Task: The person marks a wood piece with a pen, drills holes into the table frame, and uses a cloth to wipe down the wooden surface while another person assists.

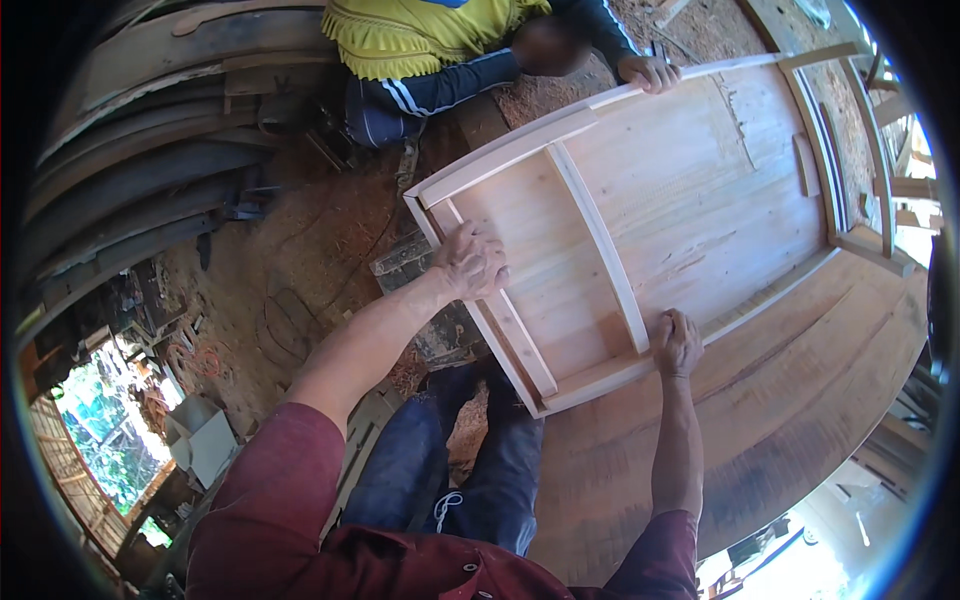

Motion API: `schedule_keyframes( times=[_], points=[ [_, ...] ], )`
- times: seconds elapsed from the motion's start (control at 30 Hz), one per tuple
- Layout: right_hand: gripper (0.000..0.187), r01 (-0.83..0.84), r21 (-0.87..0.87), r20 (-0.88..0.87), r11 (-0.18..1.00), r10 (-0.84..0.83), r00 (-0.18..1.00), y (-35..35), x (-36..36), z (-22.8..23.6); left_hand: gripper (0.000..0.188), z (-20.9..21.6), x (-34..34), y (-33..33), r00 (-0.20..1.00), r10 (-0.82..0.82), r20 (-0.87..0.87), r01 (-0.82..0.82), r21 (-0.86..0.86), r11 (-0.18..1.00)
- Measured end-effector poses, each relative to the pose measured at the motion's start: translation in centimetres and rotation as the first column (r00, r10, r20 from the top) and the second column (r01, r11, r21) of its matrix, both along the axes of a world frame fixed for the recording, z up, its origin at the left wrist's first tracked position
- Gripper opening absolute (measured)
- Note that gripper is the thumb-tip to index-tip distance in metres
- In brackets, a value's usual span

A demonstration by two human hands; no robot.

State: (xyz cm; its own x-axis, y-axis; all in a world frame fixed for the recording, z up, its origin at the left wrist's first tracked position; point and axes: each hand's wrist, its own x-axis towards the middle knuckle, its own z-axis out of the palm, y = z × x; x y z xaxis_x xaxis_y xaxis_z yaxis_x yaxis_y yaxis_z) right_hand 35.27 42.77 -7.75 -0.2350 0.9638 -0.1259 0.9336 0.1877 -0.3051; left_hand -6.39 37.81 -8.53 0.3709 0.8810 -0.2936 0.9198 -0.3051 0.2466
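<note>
A shallow wooden frame with a thin plywood-like panel set inside it lies tilted in front of me. Near its left end, my left hand is closed around a loose-looking wooden strip that runs beside the end rail. A narrow crossbar spans the frame farther right. My right hand is curled over the near side rail, close to the crossbar's near end; its fingertips are partly hidden. On the far rail rests a co-worker's hand.
Under the frame, to the right, spreads a large brown wooden board. Across from me crouches a person in a yellow top. Curved planks are stacked at left. Shavings litter the dirt floor; a pale box stands lower left.
</note>
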Motion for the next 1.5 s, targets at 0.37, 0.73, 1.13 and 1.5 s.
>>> schedule_keyframes(
  times=[0.37, 0.73, 1.13, 1.5],
  points=[
    [0.014, 0.015, 0.012, -0.060, 1.000, -0.014, 0.998, 0.1, 0.8, 0.2, 0.022, 0.9, 0.6, 0.4, 0.999, 0.016, 0.030, -0.016, 0.000, 1.000],
    [0.046, -0.045, -0.166, -0.253, 0.985, 0.002, 0.967, 2.4, -6.8, 1.1, 0.051, 3.9, -6.2, 8.4, 0.802, 0.445, 0.399, -0.564, 0.259, 0.784],
    [0.027, 0.106, -0.361, -0.061, 0.926, -0.137, 0.989, 7.2, -17.2, -1.8, 0.090, 1.2, 0.1, -0.5, 0.899, -0.428, 0.095, 0.433, -0.050, 0.900],
    [0.020, 0.119, -0.618, -0.007, 0.777, -0.157, 0.988, 7.0, -19.8, 7.9, 0.097, -0.8, -1.7, -2.7, 0.905, -0.401, 0.145, 0.404, 0.008, 0.915]
  ],
)
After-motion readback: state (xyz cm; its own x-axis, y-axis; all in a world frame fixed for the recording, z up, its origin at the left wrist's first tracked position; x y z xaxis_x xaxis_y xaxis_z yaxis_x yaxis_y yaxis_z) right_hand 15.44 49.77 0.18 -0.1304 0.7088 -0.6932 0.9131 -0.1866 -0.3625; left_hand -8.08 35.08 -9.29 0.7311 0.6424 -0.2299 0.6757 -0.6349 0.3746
